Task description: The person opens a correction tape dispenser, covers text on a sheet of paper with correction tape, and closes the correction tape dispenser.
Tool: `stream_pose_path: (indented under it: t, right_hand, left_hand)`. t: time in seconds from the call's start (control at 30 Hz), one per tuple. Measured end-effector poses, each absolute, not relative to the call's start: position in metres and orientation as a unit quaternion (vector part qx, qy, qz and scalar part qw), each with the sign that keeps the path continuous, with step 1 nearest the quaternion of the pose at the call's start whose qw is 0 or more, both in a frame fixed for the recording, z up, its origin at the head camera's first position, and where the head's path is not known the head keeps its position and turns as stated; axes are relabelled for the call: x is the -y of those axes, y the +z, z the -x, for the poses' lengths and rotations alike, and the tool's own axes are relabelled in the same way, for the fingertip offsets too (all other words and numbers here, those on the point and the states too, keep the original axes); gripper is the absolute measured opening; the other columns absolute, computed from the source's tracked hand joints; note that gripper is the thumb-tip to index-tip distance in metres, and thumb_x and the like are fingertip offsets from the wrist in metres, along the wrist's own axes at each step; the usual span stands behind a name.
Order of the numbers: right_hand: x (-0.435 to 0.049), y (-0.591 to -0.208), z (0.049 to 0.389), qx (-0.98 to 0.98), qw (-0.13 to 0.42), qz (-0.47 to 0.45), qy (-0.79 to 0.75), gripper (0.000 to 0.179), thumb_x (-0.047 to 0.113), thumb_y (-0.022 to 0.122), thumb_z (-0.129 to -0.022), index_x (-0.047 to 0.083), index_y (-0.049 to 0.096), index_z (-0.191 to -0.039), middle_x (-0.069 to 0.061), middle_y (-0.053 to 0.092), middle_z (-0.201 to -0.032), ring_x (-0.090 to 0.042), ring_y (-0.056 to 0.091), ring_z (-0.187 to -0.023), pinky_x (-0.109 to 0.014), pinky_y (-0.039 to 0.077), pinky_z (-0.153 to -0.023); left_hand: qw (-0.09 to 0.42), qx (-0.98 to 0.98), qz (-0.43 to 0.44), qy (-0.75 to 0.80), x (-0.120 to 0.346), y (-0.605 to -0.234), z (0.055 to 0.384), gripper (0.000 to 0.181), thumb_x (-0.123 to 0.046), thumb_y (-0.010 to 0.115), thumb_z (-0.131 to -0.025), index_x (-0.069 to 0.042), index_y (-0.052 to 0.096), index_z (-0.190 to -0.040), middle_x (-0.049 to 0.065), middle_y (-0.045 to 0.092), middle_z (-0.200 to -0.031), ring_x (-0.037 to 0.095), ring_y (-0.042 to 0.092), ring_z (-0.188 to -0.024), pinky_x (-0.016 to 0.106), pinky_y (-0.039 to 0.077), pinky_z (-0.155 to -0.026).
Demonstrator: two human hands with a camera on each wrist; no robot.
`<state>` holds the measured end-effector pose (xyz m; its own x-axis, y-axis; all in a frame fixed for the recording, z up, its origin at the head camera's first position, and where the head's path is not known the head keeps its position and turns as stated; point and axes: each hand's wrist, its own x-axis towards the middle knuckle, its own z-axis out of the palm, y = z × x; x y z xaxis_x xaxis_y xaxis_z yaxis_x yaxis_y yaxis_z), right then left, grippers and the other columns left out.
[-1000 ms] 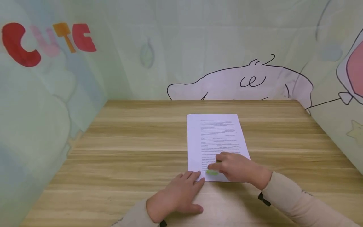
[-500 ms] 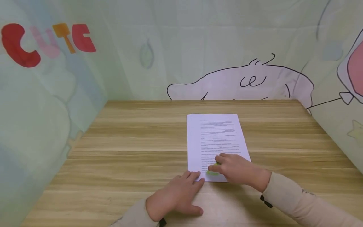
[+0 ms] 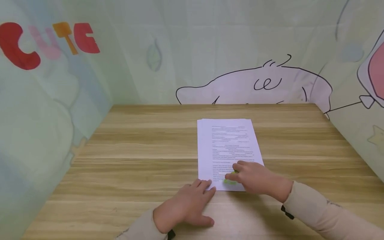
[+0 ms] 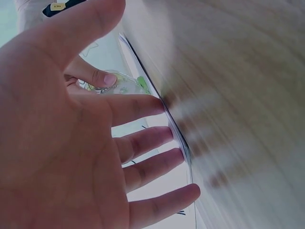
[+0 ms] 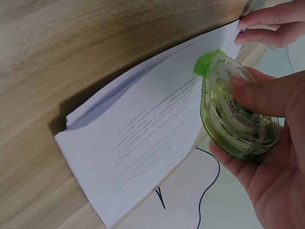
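Observation:
A stack of printed paper (image 3: 228, 143) lies on the wooden table with its text running across the sheet. My right hand (image 3: 256, 177) grips a clear green correction tape (image 5: 233, 119) between thumb and fingers. Its green tip is down at the top sheet, close to the edge nearest me, over the last printed lines. Whether a white strip lies under the tip cannot be made out. My left hand (image 3: 190, 205) is spread, palm down, with its fingertips (image 4: 164, 133) resting on the near left corner of the stack.
The wooden table (image 3: 135, 156) reaches back to a printed cloth wall (image 3: 135, 66). More cloth walls with cartoon drawings stand along the left and right sides. Sheet edges in the stack are slightly uneven and lifted in the right wrist view.
My right hand has slid a little to the right along the near edge of the page, carrying the correction tape. My left hand and the paper stay in place.

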<state>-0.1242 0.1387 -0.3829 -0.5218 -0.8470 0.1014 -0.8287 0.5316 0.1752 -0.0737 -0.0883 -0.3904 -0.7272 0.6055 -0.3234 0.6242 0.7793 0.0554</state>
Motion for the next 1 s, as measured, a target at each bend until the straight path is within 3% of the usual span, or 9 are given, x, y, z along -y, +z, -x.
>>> stream_pose_path:
  t: [0.8,1.0]
  right_hand:
    - [-0.154,-0.382,0.123,0.878,0.078,-0.469,-0.048,0.043,-0.003,0.068,-0.07,0.023,0.069,-0.104,-0.001,0.059,-0.082,-0.014,0.053,-0.07,-0.024,0.046,-0.06]
    - [-0.156,-0.388,0.125,0.869,0.111,-0.481,-0.027,0.042,-0.004,0.066,-0.071,0.023,0.069,-0.103,-0.001,0.058,-0.079,-0.014,0.052,-0.067,-0.024,0.045,-0.058]
  left_hand:
    - [0.174,-0.926,-0.333,-0.017,0.088,-0.39,0.076,0.083,-0.066,0.057,-0.075,-0.022,0.035,-0.142,0.002,0.03,-0.149,0.022,0.03,-0.135,0.043,0.038,-0.101]
    - [0.171,-0.929,-0.328,-0.017,0.09,-0.39,0.075,0.083,-0.065,0.057,-0.075,-0.021,0.037,-0.142,0.002,0.032,-0.148,0.022,0.031,-0.134,0.043,0.038,-0.101]
